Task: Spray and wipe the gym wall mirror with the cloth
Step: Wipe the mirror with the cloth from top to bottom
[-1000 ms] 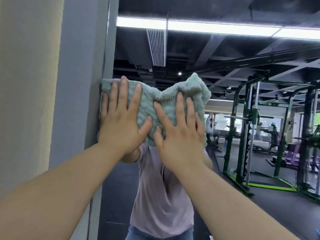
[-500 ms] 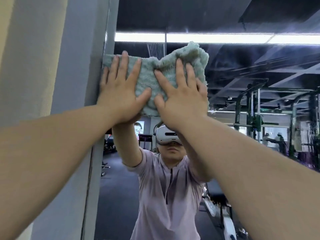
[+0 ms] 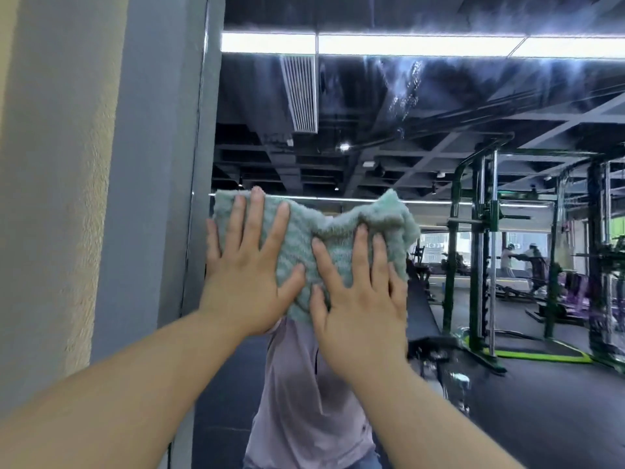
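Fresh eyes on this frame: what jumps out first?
Both hands, left hand and right hand, press flat on a teal cloth against the mirror, close to its left edge. Above them, wet droplets streak the glass; a green rack is reflected at right.

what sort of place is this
Almost certainly a gym, seen reflected in a large wall mirror: a green weight rack stands on the dark floor, and people training show in the background.
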The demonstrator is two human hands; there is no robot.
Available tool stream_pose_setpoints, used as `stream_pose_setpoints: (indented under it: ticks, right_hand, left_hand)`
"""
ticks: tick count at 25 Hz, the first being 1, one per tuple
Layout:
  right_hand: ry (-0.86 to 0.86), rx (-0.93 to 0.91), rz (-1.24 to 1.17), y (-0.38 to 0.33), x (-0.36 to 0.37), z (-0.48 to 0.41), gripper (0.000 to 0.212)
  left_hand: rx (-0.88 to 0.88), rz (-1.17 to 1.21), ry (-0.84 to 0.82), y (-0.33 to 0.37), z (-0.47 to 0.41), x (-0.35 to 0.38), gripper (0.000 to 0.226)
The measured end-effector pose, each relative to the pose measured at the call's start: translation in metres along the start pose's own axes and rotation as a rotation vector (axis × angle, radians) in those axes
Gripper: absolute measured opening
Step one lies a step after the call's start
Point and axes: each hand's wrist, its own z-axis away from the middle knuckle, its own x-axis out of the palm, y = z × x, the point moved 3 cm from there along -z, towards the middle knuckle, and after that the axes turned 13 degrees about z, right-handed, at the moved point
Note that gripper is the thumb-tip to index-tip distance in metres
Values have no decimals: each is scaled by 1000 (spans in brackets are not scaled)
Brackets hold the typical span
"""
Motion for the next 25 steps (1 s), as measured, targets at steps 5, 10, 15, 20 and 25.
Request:
stream_pose_setpoints:
  ticks: [5,10,15,20,25]
  right_hand:
    - [-95,-62,78,10,-9,14,60]
    - [-123,-114,76,5,-40,-133,59]
    - [-107,-92,61,-1,-28,-110,57]
    - [-73,-76,6,-17,3,10,57]
    - [-103,-145,35,-24,22,111,65]
  left_hand:
    - [62,-133,-41,5,16,4,84]
    - [-47,-111,16,-14,-104,-32,88]
    - [-24,-20,5,-18,-104,-32,84]
    - [-40,44,-27,-12,7,-3,84]
    - [2,-83,-124,-10,118,28,87]
